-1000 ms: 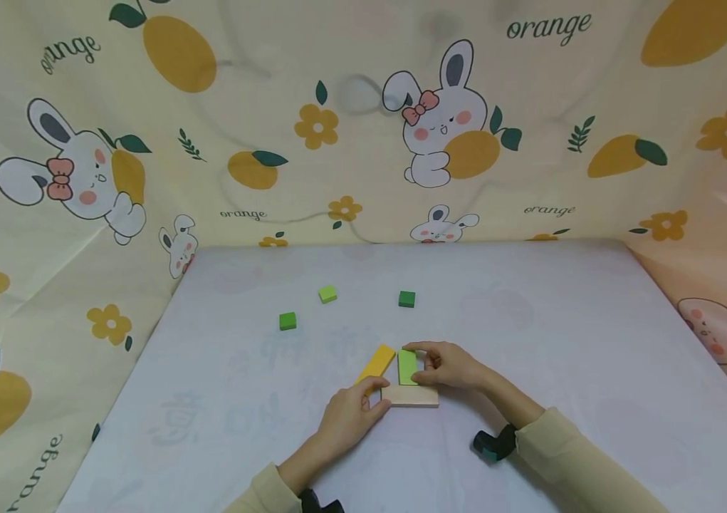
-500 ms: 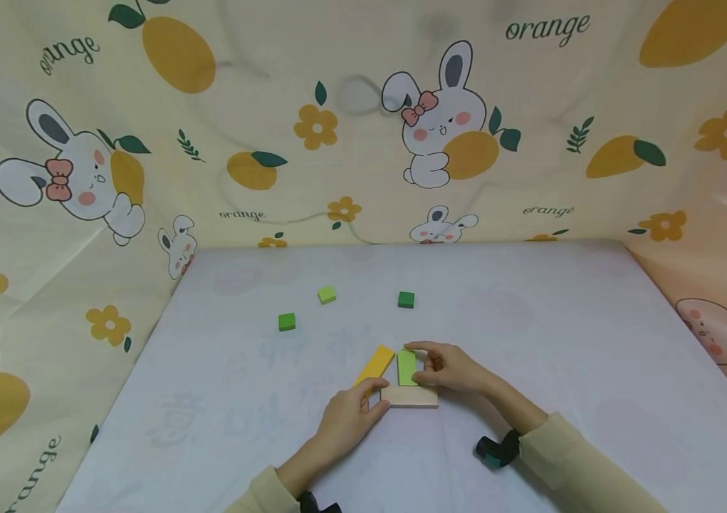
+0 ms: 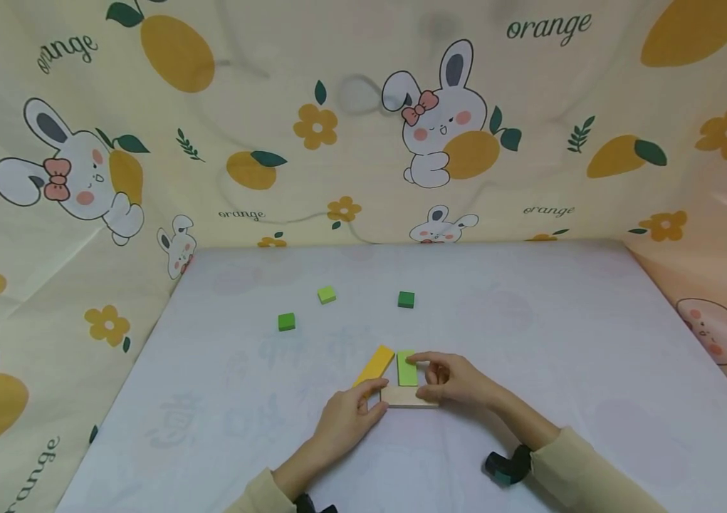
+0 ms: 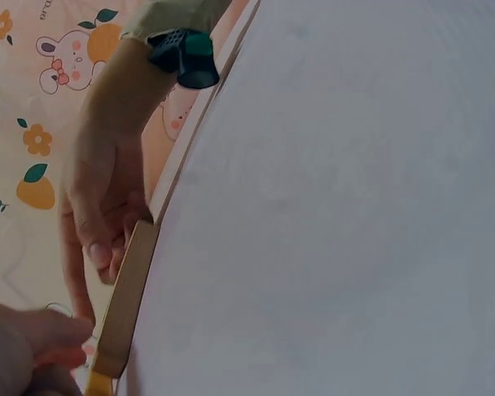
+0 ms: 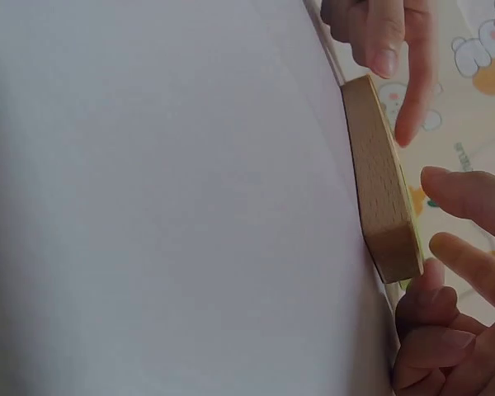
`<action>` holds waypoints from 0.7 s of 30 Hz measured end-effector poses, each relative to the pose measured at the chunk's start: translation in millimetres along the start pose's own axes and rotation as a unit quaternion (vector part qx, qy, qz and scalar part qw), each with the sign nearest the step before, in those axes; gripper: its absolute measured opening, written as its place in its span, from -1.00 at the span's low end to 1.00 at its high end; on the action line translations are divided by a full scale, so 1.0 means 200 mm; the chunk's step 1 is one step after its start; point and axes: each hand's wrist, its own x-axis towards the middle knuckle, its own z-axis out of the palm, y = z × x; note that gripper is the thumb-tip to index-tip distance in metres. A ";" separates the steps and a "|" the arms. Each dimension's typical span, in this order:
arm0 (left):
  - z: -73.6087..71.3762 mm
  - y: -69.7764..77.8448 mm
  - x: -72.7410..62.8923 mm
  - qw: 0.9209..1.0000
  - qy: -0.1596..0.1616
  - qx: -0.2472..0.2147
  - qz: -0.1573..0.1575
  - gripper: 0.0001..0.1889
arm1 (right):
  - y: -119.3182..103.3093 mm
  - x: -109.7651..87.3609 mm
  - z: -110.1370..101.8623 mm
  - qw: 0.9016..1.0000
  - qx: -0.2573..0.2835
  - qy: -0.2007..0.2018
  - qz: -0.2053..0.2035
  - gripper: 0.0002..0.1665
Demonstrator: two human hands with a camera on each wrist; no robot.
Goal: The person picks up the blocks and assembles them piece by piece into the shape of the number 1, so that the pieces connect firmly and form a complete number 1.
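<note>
In the head view a plain wooden block [image 3: 400, 397] lies crosswise, with a lime green block [image 3: 407, 373] set lengthwise against its far side. A yellow block [image 3: 376, 363] slants away at the left. My left hand [image 3: 347, 419] holds the plain block's left end between thumb and index finger, the index tip close to the yellow block. My right hand [image 3: 462, 381] has its index fingertip over the green block and its thumb over the plain block's right end. In the right wrist view, the right fingers are spread beside the plain block [image 5: 381, 169].
Three small square blocks lie farther back: a light green one [image 3: 327, 295], a mid green one [image 3: 286, 322] and a dark green one [image 3: 406, 300]. A printed cloth [image 3: 350, 128] hangs behind the white table [image 3: 562, 320]. Black wrist cameras sit at both cuffs.
My right hand has drawn back towards me, its index finger leaving the green block's far end and its thumb shifting onto the plain block. The left hand has barely moved.
</note>
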 end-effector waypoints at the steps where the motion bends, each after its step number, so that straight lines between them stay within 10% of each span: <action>1: 0.00 0.00 0.00 1.000 -0.002 -0.001 0.000 -0.63 | 0.00 0.00 0.00 1.000 0.003 0.001 0.001 -0.36; 11: -0.06 -0.04 0.02 0.999 0.001 0.008 0.045 -0.69 | 0.03 -0.01 0.01 1.000 0.009 0.013 0.000 -0.39; 21: -0.16 -0.08 0.10 0.995 -0.077 -0.034 0.057 -0.69 | 0.03 -0.01 0.01 1.000 0.026 0.011 0.001 -0.38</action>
